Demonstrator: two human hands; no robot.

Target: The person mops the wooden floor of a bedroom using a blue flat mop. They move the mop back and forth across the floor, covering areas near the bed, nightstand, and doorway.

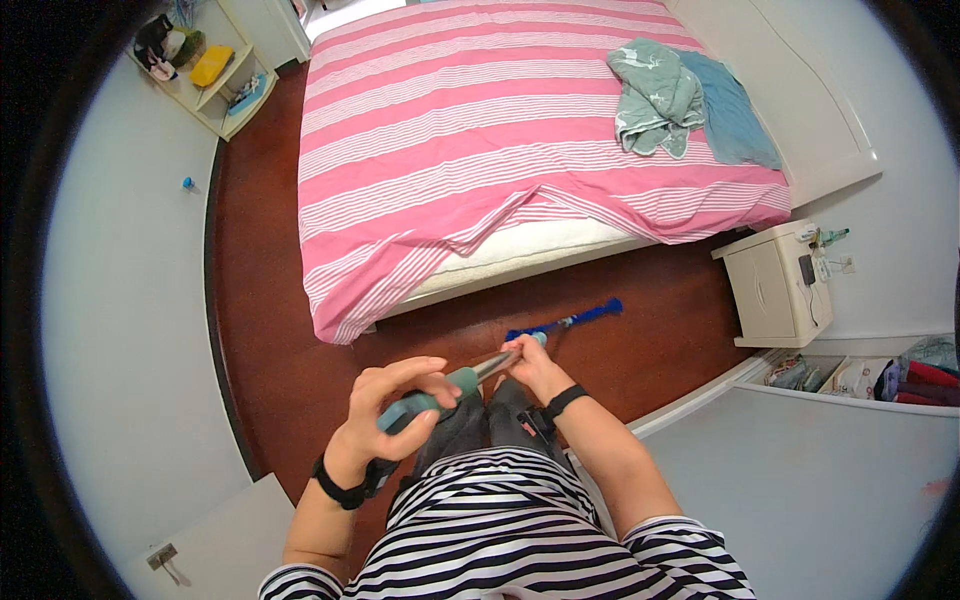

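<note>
The mop (488,370) slants from the left hand (368,418), its fingers parted loosely about the teal grip (466,381), through the right hand (534,364), closed round the pole, to the blue head (590,313) by the bed (450,150); a fuller left wrap would, I reckon, steady it.

Ahead of you stands a bed (520,120), its pink-and-white striped bedspread (440,150) rucked up along the near side, baring a cream mattress (510,246). Toward its right end you see a crumpled sage-green quilt (655,95) against a blue pillow (738,118). To your right, a cream nightstand (762,290) stands by the wall, a black adapter (806,269) at its side. At your far left, an open corner shelf (240,112) holds a yellow box (211,66).
</note>
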